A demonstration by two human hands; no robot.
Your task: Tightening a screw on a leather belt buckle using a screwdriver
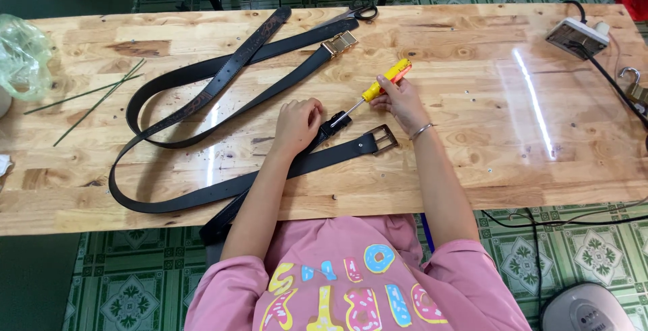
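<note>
My right hand (399,101) grips a yellow and orange screwdriver (383,81), its metal tip angled down-left onto a black belt's buckle end (335,126). My left hand (298,124) presses down on that same belt just left of the tip. A second black belt (337,155) with a square bronze buckle (385,139) lies in front of my hands. A long black belt with a gold clasp (339,43) and a dark brown embossed strap (236,58) loop across the left half of the wooden table (472,162).
Black scissors (361,10) lie at the far edge. A white power strip (577,36) with a black cable sits far right, beside a metal hook (631,74). Thin green sticks (94,95) and a plastic bag (23,54) are at the left. A grey device (584,307) rests on the tiled floor.
</note>
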